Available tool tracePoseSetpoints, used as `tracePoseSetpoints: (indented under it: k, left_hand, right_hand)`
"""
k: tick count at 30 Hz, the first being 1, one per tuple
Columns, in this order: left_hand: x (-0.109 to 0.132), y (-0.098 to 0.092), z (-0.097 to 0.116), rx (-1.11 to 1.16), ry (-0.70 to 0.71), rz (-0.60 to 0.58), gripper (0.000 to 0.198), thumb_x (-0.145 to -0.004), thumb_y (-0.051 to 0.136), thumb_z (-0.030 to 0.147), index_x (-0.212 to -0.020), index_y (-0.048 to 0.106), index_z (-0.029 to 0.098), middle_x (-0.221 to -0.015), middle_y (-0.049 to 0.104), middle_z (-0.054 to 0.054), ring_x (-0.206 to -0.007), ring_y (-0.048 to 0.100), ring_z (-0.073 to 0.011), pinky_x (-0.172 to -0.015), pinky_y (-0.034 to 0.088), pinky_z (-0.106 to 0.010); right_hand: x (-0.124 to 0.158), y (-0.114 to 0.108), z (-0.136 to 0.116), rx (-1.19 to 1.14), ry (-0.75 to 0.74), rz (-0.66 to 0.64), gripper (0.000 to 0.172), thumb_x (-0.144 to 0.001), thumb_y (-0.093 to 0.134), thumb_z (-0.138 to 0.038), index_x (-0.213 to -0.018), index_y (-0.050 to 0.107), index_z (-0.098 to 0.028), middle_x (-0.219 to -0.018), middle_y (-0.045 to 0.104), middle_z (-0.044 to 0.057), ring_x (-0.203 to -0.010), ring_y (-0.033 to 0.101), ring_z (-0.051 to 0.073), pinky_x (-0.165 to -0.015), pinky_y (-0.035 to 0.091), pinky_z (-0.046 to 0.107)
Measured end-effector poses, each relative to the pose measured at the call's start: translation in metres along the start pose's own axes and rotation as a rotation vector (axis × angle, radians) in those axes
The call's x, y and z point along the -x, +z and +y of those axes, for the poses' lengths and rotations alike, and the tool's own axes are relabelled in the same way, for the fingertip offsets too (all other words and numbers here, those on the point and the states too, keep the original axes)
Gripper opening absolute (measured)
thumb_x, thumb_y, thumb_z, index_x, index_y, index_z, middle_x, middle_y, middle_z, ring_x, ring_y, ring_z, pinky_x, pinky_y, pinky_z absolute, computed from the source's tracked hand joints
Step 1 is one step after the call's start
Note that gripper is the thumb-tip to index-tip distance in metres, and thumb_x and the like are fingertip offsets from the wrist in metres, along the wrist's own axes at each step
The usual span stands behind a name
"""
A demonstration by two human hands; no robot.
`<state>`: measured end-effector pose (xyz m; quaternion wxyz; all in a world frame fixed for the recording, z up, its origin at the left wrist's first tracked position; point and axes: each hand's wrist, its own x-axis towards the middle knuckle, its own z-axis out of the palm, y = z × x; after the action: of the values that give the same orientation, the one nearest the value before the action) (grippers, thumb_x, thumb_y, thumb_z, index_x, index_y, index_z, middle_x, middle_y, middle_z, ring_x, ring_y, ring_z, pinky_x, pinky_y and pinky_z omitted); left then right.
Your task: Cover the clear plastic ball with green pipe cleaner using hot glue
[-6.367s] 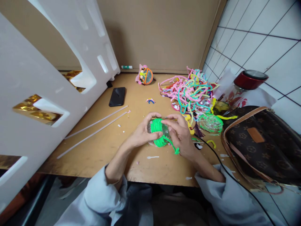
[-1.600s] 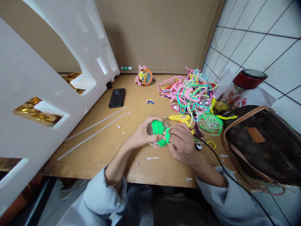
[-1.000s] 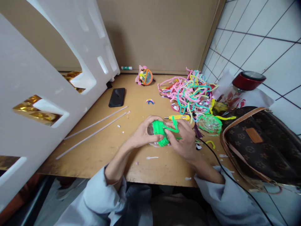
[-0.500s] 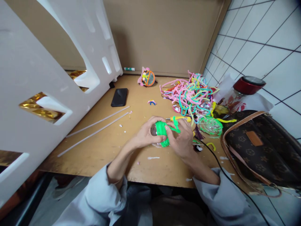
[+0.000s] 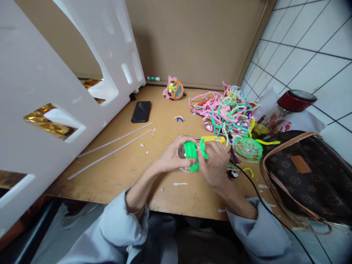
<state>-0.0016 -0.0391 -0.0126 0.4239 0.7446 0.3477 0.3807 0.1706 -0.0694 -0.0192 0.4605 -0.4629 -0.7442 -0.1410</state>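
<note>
My left hand (image 5: 171, 156) is closed around a clear plastic ball (image 5: 190, 152) with bright green pipe cleaner wound about its middle. On the ball's right side, my right hand (image 5: 216, 163) pinches the loose green pipe cleaner (image 5: 203, 148), whose end sticks up above the fingers. The fingertips partly hide where it meets the ball. Just behind the right hand lies a yellow hot glue gun (image 5: 213, 139), its black cord (image 5: 257, 190) trailing right. A clear round piece with green strands (image 5: 249, 148) rests to the right.
A tangled heap of coloured pipe cleaners (image 5: 225, 110) lies at the back right, near a red-lidded jar (image 5: 295, 101) and a brown handbag (image 5: 310, 172). Further left are a decorated ball (image 5: 175, 89), a black phone (image 5: 141, 112), two glue sticks (image 5: 110, 154) and a white plastic panel (image 5: 68, 69).
The right fingers have shifted slightly along the green pipe cleaner, and its loose end now stands more upright. My left hand keeps the ball in about the same place. The view has turned slightly.
</note>
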Motion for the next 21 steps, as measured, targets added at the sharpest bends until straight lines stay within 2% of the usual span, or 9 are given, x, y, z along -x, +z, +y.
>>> tracePoseSetpoints:
  k: [9, 14, 21]
  left_hand:
    - [0.001, 0.000, -0.001, -0.037, 0.004, 0.013, 0.051, -0.068, 0.075, 0.030, -0.116, 0.059, 0.021, -0.119, 0.060, -0.008, -0.113, 0.057, -0.0266, -0.101, 0.046, -0.041]
    - [0.001, 0.000, 0.001, 0.003, -0.042, 0.011, 0.050, -0.069, 0.075, 0.032, -0.114, 0.059, 0.021, -0.121, 0.060, -0.008, -0.114, 0.057, -0.0270, -0.104, 0.045, -0.043]
    - [0.000, 0.000, 0.002, 0.019, -0.042, 0.004, 0.049, -0.067, 0.076, 0.033, -0.112, 0.060, 0.019, -0.119, 0.060, -0.008, -0.112, 0.058, -0.0266, -0.102, 0.044, -0.041]
  right_hand:
    - [0.000, 0.001, -0.001, -0.011, -0.006, -0.007, 0.023, -0.093, 0.047, -0.018, -0.073, 0.056, -0.023, -0.070, 0.057, 0.004, -0.070, 0.048, 0.022, -0.064, 0.032, 0.036]
    - [0.001, -0.004, 0.002, 0.018, 0.025, -0.019, 0.011, -0.093, 0.053, -0.023, -0.086, 0.061, -0.021, -0.076, 0.062, 0.005, -0.075, 0.051, 0.022, -0.068, 0.034, 0.036]
    - [0.003, -0.009, 0.007, -0.032, -0.080, -0.056, 0.017, -0.095, 0.049, -0.021, -0.082, 0.060, -0.021, -0.073, 0.063, 0.004, -0.073, 0.052, 0.021, -0.069, 0.035, 0.036]
